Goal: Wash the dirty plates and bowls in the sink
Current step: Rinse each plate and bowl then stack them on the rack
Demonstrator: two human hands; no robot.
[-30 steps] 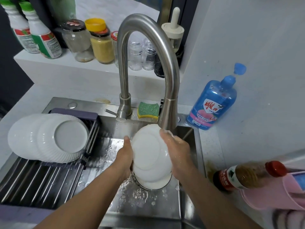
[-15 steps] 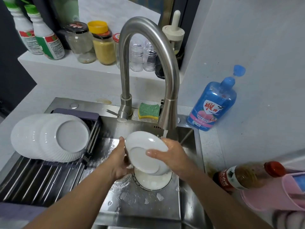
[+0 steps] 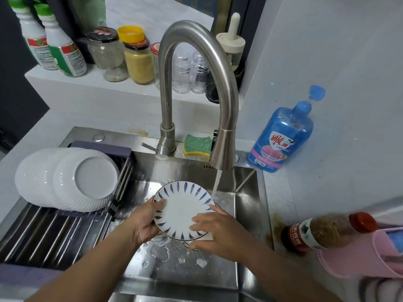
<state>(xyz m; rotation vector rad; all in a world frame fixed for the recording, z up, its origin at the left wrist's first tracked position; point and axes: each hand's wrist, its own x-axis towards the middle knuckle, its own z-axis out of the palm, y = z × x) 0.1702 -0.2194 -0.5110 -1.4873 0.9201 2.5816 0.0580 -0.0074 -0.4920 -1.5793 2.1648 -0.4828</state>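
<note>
a plate with blue leaf strokes is held face up over the steel sink by 2 hands. the left hand pinches its left rim, thumb on top. the right hand lays flat fingers on its lower right face, not clasping it. water from the faucet falls just past the plate's right rim. ribbed white plates lean on the drying rack at left.

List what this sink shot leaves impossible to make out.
All in the head view:
- Whatever lies beneath the patterned plate: hidden by it and the right hand; count unknown.
- Sink drain: covered by the plate.
- Pink container: cut off by the right edge.
- Brown bottle label: blurred.
- Left hand fingers under the rim: hidden by the plate.
</note>
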